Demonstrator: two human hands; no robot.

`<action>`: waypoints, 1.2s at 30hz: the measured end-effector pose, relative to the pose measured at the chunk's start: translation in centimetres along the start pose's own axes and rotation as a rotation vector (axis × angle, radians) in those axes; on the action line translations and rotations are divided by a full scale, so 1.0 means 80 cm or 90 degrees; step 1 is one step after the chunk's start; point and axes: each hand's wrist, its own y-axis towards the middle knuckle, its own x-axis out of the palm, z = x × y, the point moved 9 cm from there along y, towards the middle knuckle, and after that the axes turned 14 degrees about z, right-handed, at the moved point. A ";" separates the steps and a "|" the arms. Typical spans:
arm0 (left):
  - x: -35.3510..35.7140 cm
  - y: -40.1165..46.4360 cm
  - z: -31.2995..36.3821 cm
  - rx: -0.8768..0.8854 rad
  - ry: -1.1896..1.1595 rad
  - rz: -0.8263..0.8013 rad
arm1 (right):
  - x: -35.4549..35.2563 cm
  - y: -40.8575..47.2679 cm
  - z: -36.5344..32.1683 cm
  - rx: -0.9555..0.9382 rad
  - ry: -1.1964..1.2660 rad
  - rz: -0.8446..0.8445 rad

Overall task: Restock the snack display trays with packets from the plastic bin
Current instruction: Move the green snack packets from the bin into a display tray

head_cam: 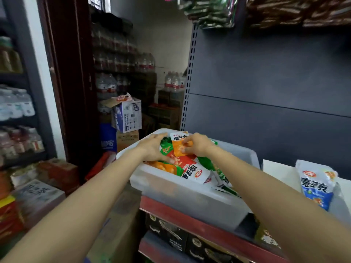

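Both hands were in the plastic bin point(191, 198) on the shelf. The right hand point(196, 145) pinched an orange packet point(178, 147); the left hand point(153, 149) lay flat on the pile. Slippery packets could slide out.

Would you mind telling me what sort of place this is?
Most likely a small grocery shop: slotted retail shelving, stacked bottled water, and a plastic bin of snack packets.
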 end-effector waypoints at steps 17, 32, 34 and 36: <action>-0.035 -0.004 -0.010 -0.086 -0.214 0.217 | -0.020 -0.018 0.039 0.327 0.589 0.067; -0.027 -0.079 0.229 0.036 -0.737 0.072 | -0.160 -0.177 0.122 0.189 0.686 0.212; -0.010 -0.084 0.276 0.062 -0.758 0.034 | -0.190 -0.203 0.156 0.180 0.645 0.268; 0.007 -0.090 0.326 0.082 -0.776 0.003 | -0.221 -0.233 0.194 0.180 0.579 0.326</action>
